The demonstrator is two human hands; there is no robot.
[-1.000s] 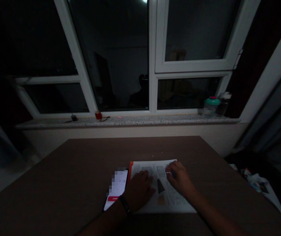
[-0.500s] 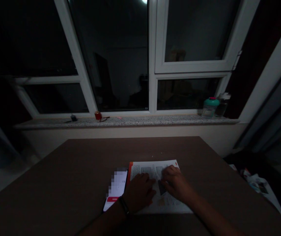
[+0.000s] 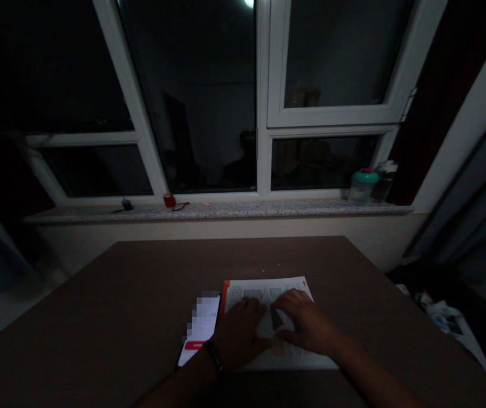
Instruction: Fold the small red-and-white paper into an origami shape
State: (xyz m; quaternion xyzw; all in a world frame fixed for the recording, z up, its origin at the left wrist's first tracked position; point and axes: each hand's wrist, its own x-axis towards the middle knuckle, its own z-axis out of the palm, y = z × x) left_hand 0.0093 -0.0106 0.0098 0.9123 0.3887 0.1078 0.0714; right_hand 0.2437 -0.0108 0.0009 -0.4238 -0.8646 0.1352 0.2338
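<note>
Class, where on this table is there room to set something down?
Bare tabletop lies left of the phone, beyond the printed page save tiny specks, and right of the right forearm. Crowded: the page, under the left hand and right hand.

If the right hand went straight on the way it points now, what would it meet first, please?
The right hand would probably meet the left hand first, across a strip of printed page, though depth is hard to judge in this dim view.
</note>
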